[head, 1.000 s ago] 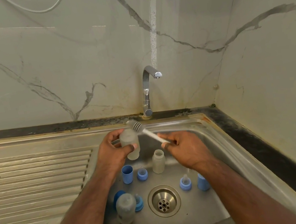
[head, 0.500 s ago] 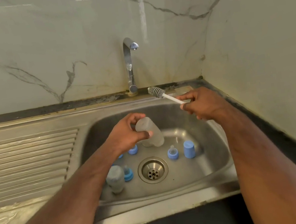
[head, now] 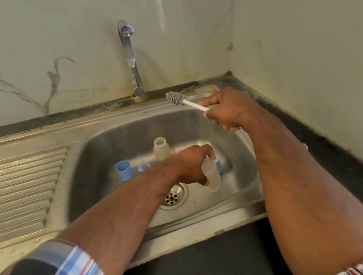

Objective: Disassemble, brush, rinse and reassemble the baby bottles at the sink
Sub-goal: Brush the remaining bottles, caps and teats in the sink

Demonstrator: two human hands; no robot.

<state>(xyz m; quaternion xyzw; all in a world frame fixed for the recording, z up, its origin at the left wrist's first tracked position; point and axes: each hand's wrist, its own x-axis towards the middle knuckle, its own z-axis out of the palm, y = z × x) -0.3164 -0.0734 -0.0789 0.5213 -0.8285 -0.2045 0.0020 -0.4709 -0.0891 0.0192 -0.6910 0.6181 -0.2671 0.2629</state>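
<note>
My left hand grips a clear bottle body low in the sink basin, right of the drain. Above the basin's back right corner, my right hand holds a white-handled bottle brush with its grey bristle head pointing left. Another open clear bottle stands upright at the back of the basin. A blue cap and a blue ring with a teat stand to its left. A further blue part shows behind the held bottle. My left forearm hides other parts.
The chrome tap rises behind the basin, with no water running. A ribbed steel drainboard lies to the left. A dark counter runs along the right wall. Marble-patterned walls close the corner.
My left hand carried the bottle down and to the right, close to the basin floor. My right hand drew the brush away to the back right. The view shifted lower.
</note>
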